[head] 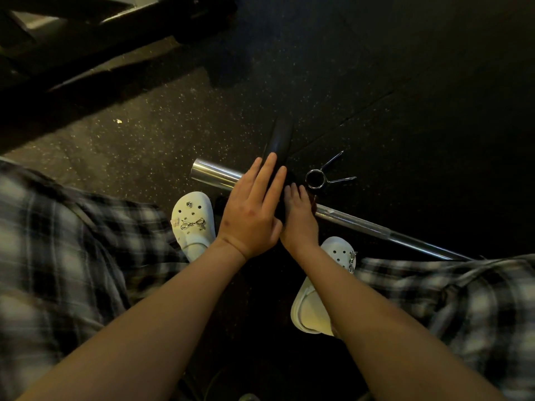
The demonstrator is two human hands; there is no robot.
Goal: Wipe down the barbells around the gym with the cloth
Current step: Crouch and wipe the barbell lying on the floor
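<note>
A chrome barbell (376,228) lies on the dark speckled floor, its thick sleeve end (215,172) pointing left. A black weight plate (279,138) stands on edge on the sleeve. My left hand (252,209) lies flat with straight fingers against the plate's left face. My right hand (298,218) lies on the plate's right side, fingers fairly straight, just above the bar. No cloth is in view.
A metal spring collar (317,178) lies on the floor just right of the plate. My two white clogs (192,221) (314,302) stand on either side of my arms. Dark gym equipment frames (101,33) fill the upper left.
</note>
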